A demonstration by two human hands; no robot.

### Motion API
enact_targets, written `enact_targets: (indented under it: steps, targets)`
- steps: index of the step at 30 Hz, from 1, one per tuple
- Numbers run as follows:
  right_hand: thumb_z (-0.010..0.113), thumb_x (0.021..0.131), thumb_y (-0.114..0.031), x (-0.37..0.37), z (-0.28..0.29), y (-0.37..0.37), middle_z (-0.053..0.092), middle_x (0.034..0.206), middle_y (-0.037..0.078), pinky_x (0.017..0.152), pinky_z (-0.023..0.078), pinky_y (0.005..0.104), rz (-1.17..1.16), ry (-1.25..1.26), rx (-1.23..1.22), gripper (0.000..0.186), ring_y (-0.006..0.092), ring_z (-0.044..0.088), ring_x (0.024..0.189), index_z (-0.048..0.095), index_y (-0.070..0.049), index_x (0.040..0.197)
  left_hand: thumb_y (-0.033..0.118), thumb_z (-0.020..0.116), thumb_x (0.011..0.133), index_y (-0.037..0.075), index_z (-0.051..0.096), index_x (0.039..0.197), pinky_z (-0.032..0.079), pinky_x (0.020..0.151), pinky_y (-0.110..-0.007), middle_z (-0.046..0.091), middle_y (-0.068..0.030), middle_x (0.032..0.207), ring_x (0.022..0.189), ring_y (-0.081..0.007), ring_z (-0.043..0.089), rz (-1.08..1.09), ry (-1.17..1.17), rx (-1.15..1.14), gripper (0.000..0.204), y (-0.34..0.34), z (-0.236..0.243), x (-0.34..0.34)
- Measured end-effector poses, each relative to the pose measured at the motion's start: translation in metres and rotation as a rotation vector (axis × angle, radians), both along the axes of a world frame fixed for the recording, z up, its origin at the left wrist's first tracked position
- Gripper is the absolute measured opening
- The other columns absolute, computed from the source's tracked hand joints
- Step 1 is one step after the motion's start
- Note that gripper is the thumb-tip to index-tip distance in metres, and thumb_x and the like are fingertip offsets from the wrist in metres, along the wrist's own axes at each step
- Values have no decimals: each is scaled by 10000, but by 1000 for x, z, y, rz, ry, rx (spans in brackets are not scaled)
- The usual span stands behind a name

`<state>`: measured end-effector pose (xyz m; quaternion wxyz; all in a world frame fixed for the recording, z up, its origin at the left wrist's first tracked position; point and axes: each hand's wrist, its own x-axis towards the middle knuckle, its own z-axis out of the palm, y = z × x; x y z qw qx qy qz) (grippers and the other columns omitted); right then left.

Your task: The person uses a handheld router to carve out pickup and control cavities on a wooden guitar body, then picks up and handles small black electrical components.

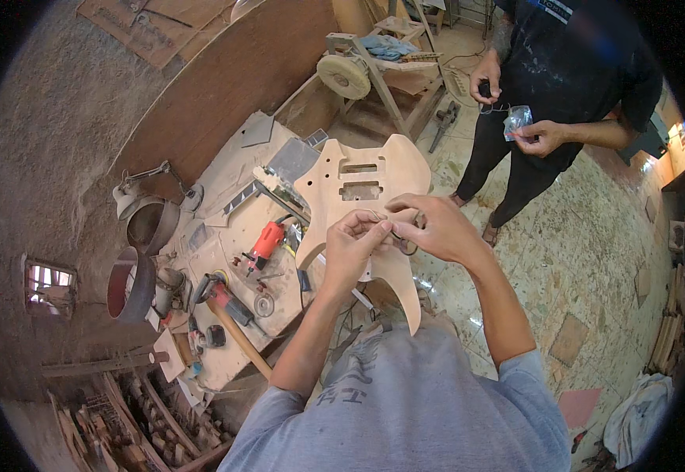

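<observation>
An unpainted, pale wooden electric guitar body (399, 169) lies in front of me, with pickup cavities, round holes and a long horn curving toward me. Both my hands are over its near part. My left hand (352, 245) is closed in a pinch, thumb against fingers. Beside it, my right hand (441, 228) pinches too, its fingertips nearly meeting the left ones. A small, thin dark piece shows below the right fingers, too small to name. What the left fingertips hold is hidden.
On the workbench (228, 244) at left lie a red power tool (265, 245), a grinder (230, 303), a drill (204, 337) and a wooden handle (240, 341). At upper right another person (574, 86) stands holding a small clear plastic bag (518, 123). A buffing wheel (343, 75) stands behind.
</observation>
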<state>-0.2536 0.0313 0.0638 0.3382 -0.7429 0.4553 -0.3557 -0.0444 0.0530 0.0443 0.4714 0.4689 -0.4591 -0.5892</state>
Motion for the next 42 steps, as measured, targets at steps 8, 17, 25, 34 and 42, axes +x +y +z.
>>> enact_targets:
  steps: [8,17,25,34,42]
  targets:
    - [738,949,-158,27,-4,-7,790,860,108,681,571,356,213,-431,653,228,156,702,690,751,27,1080,163,801,995,8,735,1019,508,614,-210,738,-29,848,682,-79,657,162,67,5,171,-4,-6,19]
    - [744,901,-193,38,5,-26,762,770,141,710,569,388,-1,133,27,203,258,739,698,814,-8,947,220,794,1002,20,763,976,434,532,-222,683,20,766,597,-45,569,359,-193,-94,205,-23,-17,51]
    - [703,853,-191,42,10,-70,722,768,240,744,575,535,-12,547,-255,189,426,724,752,817,-41,868,223,756,1027,25,760,1008,466,631,-225,700,11,819,689,-46,597,520,-220,-262,200,-42,-27,96]
    - [704,850,-183,64,-3,-82,765,864,157,764,579,488,-90,508,-351,179,373,740,810,824,-63,907,180,774,968,-20,778,999,523,736,-287,712,-57,878,766,-107,638,442,-535,-335,203,-39,-31,80]
    - [714,868,-207,53,-6,-101,746,902,121,793,566,488,140,706,-423,159,348,733,882,796,-72,870,198,773,981,-12,787,1017,523,724,-259,741,-16,868,765,-72,643,396,-552,-312,213,-46,-48,87]
